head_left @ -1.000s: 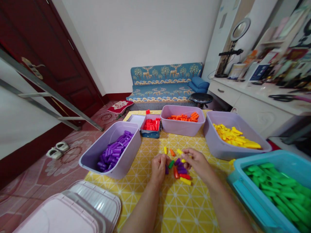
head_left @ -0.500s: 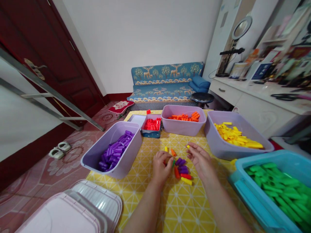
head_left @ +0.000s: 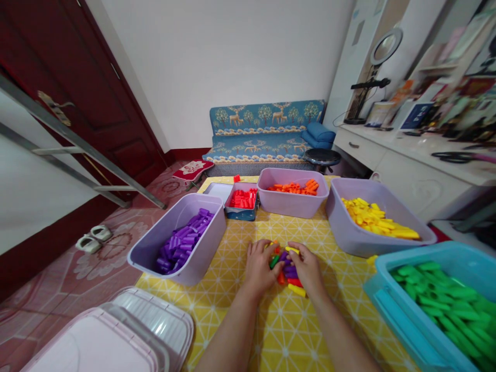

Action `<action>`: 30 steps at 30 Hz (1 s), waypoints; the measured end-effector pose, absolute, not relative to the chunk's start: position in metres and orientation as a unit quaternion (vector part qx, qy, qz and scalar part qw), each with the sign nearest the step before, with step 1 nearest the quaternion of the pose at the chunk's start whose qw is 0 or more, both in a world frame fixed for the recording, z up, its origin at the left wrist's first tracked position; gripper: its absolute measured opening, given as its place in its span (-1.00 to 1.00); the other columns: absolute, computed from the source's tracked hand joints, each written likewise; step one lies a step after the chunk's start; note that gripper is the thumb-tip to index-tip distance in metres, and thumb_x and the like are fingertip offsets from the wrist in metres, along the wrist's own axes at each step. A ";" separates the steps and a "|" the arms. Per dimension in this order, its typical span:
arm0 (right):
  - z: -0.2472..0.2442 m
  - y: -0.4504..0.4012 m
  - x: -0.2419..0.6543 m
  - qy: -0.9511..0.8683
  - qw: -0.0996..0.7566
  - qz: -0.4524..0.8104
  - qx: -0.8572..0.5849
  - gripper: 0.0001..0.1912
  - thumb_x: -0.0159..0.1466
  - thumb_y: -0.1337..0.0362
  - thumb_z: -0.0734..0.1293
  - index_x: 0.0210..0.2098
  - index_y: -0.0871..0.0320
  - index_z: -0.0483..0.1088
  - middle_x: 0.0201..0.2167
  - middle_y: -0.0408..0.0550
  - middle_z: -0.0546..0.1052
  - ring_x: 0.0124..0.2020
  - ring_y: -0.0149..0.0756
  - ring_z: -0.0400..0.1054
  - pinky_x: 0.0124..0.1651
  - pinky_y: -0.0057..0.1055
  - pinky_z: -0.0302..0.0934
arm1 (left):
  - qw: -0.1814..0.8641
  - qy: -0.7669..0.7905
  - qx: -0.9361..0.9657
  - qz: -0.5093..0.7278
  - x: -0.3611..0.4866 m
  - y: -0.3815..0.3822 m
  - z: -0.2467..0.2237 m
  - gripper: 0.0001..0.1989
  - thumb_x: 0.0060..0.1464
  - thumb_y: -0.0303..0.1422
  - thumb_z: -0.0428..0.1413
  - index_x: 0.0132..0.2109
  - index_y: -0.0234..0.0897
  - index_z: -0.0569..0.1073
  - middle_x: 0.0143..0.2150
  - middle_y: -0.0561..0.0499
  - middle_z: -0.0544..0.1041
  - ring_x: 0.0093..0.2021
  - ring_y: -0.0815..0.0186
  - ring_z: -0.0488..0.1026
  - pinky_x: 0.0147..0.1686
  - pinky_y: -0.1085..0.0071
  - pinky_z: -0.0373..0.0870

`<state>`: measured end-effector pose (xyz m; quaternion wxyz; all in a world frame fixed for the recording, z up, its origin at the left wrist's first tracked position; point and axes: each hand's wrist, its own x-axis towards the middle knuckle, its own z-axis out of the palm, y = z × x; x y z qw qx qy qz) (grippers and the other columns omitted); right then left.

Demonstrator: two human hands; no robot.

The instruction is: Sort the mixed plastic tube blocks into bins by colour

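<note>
My left hand (head_left: 260, 266) rests at the left side of a small pile on the yellow patterned tablecloth. Its curled thumb and fingers close around a short green plastic tube piece (head_left: 274, 261), partly hidden. On the pile's other side, my right hand (head_left: 308, 267) pinches a yellow tube piece (head_left: 292, 250) just above the others. Between the hands lie several purple tube pieces (head_left: 290, 272). Nearer me are a red piece (head_left: 295, 282) and another yellow piece (head_left: 297, 290). Orange pieces show partly beside my left fingers.
Lilac bins hold purple (head_left: 186, 240), orange (head_left: 294, 188) and yellow pieces (head_left: 368, 217). A small tin (head_left: 241, 213) holds red ones. At right stands a turquoise bin (head_left: 403, 310) with green pieces. Stacked lids (head_left: 101, 341) lie front left. A sofa (head_left: 263, 134) stands behind.
My right hand has moved left and down to the pile with the yellow tube piece. My left hand has shifted slightly, its fingers now further over the pile.
</note>
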<state>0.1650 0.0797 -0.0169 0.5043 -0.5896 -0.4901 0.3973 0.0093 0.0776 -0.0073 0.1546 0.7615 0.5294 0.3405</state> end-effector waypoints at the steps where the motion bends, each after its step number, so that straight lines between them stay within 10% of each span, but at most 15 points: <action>1: -0.017 0.080 0.165 -0.497 0.498 0.397 -0.589 -0.65 0.17 0.12 0.28 -0.11 0.14 0.43 -0.34 -0.08 0.56 -0.35 -0.24 0.45 -0.26 -0.32 0.34 | 0.159 0.527 0.759 0.348 0.009 0.078 -0.008 -0.58 -0.02 -0.34 0.21 0.04 -0.08 0.47 0.04 -0.09 0.45 0.09 0.06 0.32 0.20 -0.05 0.05; 9: 0.032 0.085 0.191 -0.568 0.461 0.329 -0.596 -0.65 0.16 0.00 0.34 -0.28 0.15 0.52 -0.57 -0.13 0.49 -0.52 -0.33 0.34 -0.41 -0.42 0.20 | 0.247 0.479 0.719 0.438 0.007 0.083 -0.020 -0.71 0.03 -0.57 0.08 -0.13 -0.21 0.55 -0.21 -0.03 0.56 -0.18 0.27 0.46 -0.13 0.32 0.34; 17: 0.093 0.105 0.213 -0.195 0.825 0.384 -0.365 -0.64 0.04 0.02 0.42 -0.31 0.13 0.40 -0.33 -0.12 0.52 -0.42 -0.48 0.35 -0.33 -0.50 0.25 | 0.303 0.439 0.668 0.518 0.009 0.085 -0.024 -0.72 0.19 -0.48 -0.04 -0.05 -0.26 0.52 -0.10 -0.11 0.57 -0.07 0.22 0.50 -0.05 0.25 0.39; 23: 0.048 0.085 0.170 -0.339 0.639 0.484 -0.493 -0.61 0.05 0.06 0.43 -0.21 0.16 0.47 -0.33 -0.06 0.55 -0.43 -0.39 0.36 -0.38 -0.46 0.23 | 0.409 0.428 0.567 0.572 0.012 0.081 -0.020 -0.59 0.14 -0.39 0.08 0.15 -0.23 0.35 -0.08 -0.11 0.57 -0.07 0.23 0.53 -0.04 0.25 0.43; 30: 0.018 0.078 0.163 -0.590 0.465 0.293 -0.592 -0.78 0.17 0.20 0.27 -0.27 0.13 0.48 -0.23 0.00 0.53 -0.29 -0.24 0.42 -0.16 -0.30 0.28 | 0.377 0.483 0.505 0.608 0.005 0.083 -0.011 -0.75 0.12 -0.32 0.10 -0.06 -0.28 0.48 -0.12 -0.12 0.57 -0.19 0.24 0.55 -0.13 0.28 0.45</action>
